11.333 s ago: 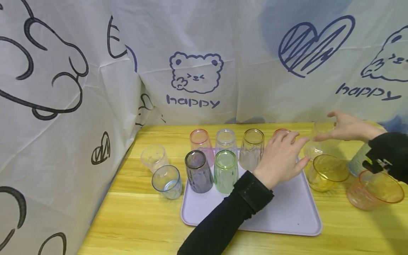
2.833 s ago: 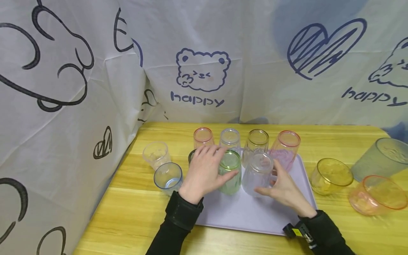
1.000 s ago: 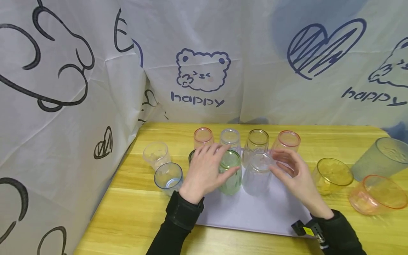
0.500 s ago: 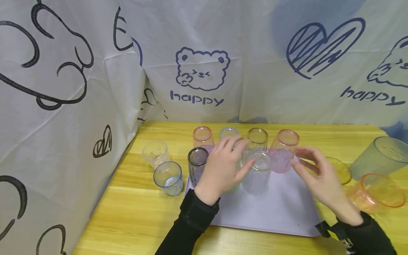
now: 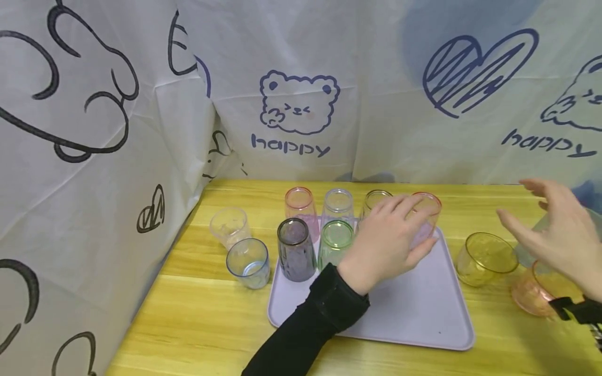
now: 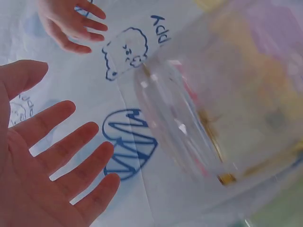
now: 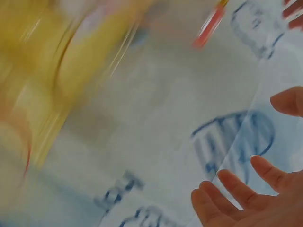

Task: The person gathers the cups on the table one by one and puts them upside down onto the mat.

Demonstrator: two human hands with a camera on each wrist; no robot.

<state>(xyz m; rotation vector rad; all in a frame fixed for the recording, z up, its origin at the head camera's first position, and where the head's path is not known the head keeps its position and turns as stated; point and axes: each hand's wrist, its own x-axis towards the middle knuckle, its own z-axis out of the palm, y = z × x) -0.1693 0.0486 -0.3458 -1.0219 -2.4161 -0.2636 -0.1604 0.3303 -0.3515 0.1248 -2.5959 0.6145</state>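
Note:
My left hand [image 5: 390,243] hovers over the lilac tray [image 5: 423,324], fingers spread and holding nothing. In the left wrist view a clear glass [image 6: 227,123] stands beside its open palm; in the head view that hand hides the glass. Around it stand upside-down glasses: a green one [image 5: 337,240], a dark grey one [image 5: 296,250] and, behind, a pink-rimmed one [image 5: 430,209] partly covered by the fingers. My right hand [image 5: 559,230] is in the air at the right, thumb apart from the fingers and nothing between them, overlapping a blue-grey tumbler [image 5: 594,224] and an orange glass [image 5: 529,295].
A yellow glass [image 5: 486,261] stands just right of the tray. Left of it are a blue-rimmed glass [image 5: 249,263] and a clear glass [image 5: 229,230]. More upturned glasses, one pink [image 5: 301,209] and one lavender [image 5: 338,209], line the back. A printed cloth [image 5: 376,104] hangs behind.
The right hand has left the clear glass on the tray and moved right toward the blue-grey tumbler. The left hand has shifted right from the green glass to over the clear one.

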